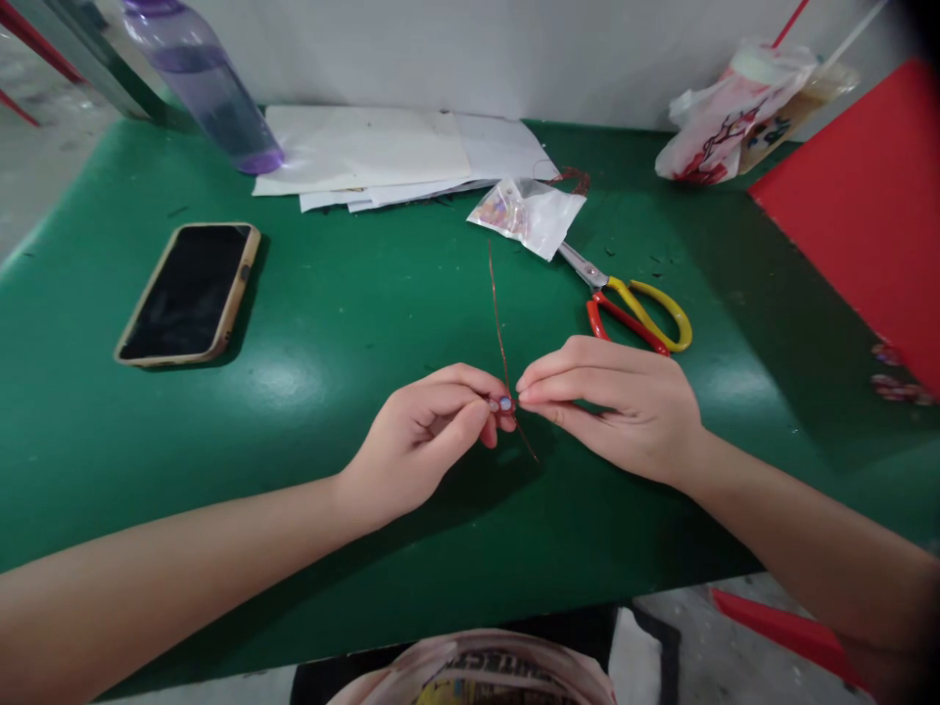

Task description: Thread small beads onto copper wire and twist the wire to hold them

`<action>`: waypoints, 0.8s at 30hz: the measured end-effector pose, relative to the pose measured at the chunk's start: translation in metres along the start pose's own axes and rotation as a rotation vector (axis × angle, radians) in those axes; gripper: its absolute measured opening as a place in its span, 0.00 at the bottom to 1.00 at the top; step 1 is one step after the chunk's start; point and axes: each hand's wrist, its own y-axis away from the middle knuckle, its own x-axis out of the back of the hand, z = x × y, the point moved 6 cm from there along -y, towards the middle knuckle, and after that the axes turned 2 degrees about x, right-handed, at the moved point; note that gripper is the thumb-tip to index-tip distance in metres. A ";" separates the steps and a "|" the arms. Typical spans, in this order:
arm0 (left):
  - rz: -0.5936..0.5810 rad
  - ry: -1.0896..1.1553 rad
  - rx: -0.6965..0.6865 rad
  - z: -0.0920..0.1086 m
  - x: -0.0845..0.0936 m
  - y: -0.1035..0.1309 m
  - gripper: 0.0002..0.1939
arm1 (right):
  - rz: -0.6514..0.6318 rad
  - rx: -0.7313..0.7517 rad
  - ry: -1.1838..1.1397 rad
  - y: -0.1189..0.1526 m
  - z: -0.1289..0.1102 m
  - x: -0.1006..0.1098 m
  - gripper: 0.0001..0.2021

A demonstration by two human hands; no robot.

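Over the green desk [330, 323] my left hand [422, 446] pinches small beads [503, 403] in a tight grip, my right hand [613, 406] nips the thin copper wire [499, 323] beside them, scissors [635, 308] lying beyond.

Both forearms are bare to the picture's edge, with no sleeves showing. The left hand [418, 446] and right hand [624, 406] wear no gloves, rings or watch.

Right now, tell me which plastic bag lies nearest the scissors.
The small clear bag, lying over the scissors' blade tip. The printed bag sits farther off, by the wall.
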 end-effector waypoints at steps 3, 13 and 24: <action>0.002 -0.005 0.007 -0.001 0.000 -0.001 0.15 | 0.018 0.009 0.007 0.000 -0.001 0.001 0.07; 0.002 0.008 -0.019 0.000 0.001 0.001 0.16 | 0.004 -0.055 -0.074 0.000 0.003 -0.002 0.05; 0.013 0.006 -0.109 0.005 0.003 0.003 0.15 | 0.035 0.010 -0.091 -0.002 0.004 -0.001 0.05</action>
